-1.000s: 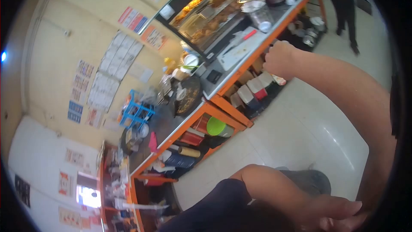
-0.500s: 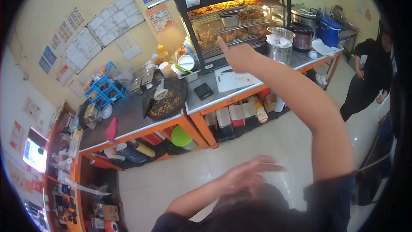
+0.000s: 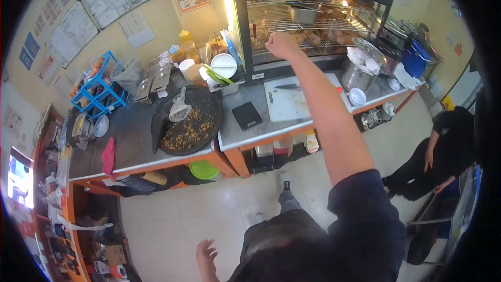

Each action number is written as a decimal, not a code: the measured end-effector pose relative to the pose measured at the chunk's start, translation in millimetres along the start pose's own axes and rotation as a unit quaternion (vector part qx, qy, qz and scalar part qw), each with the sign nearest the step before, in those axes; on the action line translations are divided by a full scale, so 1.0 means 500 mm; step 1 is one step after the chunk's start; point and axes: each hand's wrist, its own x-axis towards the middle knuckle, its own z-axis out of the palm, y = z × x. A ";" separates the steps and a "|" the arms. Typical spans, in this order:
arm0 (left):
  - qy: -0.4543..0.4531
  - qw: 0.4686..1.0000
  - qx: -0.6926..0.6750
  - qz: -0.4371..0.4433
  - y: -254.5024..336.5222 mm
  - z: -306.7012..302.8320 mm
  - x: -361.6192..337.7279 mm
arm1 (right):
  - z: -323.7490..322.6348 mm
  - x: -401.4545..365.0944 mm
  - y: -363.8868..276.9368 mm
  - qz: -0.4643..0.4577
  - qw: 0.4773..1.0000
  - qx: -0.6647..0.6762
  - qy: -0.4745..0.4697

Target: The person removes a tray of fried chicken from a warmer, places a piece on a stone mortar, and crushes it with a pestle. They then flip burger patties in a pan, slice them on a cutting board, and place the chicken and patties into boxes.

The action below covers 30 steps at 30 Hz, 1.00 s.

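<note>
My right hand (image 3: 283,45) is raised in front of the lit food warmer cabinet (image 3: 326,58). Its fingers are curled in; whether they hold anything is hidden. Just left of it, a thin dark red upright piece (image 3: 254,30) shows on the cabinet front. Inside, browned food pieces (image 3: 342,36) sit on wire racks, with a metal pan (image 3: 305,15) on the upper one. Low over the floor hangs my left hand (image 3: 206,250), open and holding nothing, its fingers apart and slightly bent.
Along the counter are a white cutting board (image 3: 282,105) with a knife (image 3: 288,86), a black scale (image 3: 247,116), a dark round pan (image 3: 195,125) of crumbs and a metal pot (image 3: 357,75). A person in black (image 3: 441,146) is at the right.
My right hand has gone from a stretched pointing finger to curled fingers by the cabinet. My left hand has dropped down and left. The view has come closer to the counter.
</note>
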 end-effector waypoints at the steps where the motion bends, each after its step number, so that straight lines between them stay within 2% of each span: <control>1: 0.021 0.999 0.040 -0.002 -0.003 0.005 0.022 | 0.032 0.020 0.003 0.008 0.999 0.023 0.034; 3: 0.059 0.990 0.125 -0.012 -0.018 0.018 0.066 | 0.090 0.047 0.007 0.036 0.992 0.058 0.104; 4: 0.021 0.985 0.142 0.094 -0.084 -0.019 0.107 | 0.097 0.061 -0.005 0.053 0.986 0.069 0.142; 5: 0.044 0.941 0.307 0.137 -0.096 -0.019 0.126 | 0.116 0.070 -0.007 0.070 0.979 0.080 0.176; 6: 0.065 0.868 0.458 0.179 -0.103 -0.004 0.148 | 0.142 0.085 0.003 0.062 0.975 0.099 0.189; 7: 0.084 0.770 0.594 0.218 -0.107 0.027 0.166 | 0.165 0.107 0.015 0.053 0.970 0.119 0.203; 10: 0.093 0.843 0.520 0.097 -0.080 0.112 0.154 | 0.201 0.157 0.031 0.004 0.963 0.166 0.214; 14: 0.085 0.849 0.521 0.029 -0.088 0.139 0.195 | 0.228 0.184 0.045 -0.034 0.952 0.180 0.246; 17: 0.064 0.861 0.504 -0.006 -0.090 0.151 0.219 | 0.245 0.193 0.055 -0.053 0.960 0.140 0.235; 21: 0.033 0.861 0.506 -0.050 -0.109 0.087 0.316 | 0.254 0.190 0.065 0.002 0.951 0.125 0.282; 25: -0.026 0.915 0.382 -0.129 -0.161 -0.035 0.386 | 0.253 0.189 0.133 0.056 0.917 0.106 0.380; 27: -0.048 0.930 0.325 -0.164 -0.164 -0.089 0.409 | 0.235 0.181 0.167 0.104 0.909 0.049 0.401; 28: -0.051 0.941 0.293 -0.158 -0.156 -0.095 0.418 | 0.223 0.180 0.181 0.123 0.902 0.037 0.413; 30: 0.001 0.920 0.317 -0.231 -0.125 -0.104 0.437 | 0.198 0.181 0.196 0.159 0.886 0.013 0.435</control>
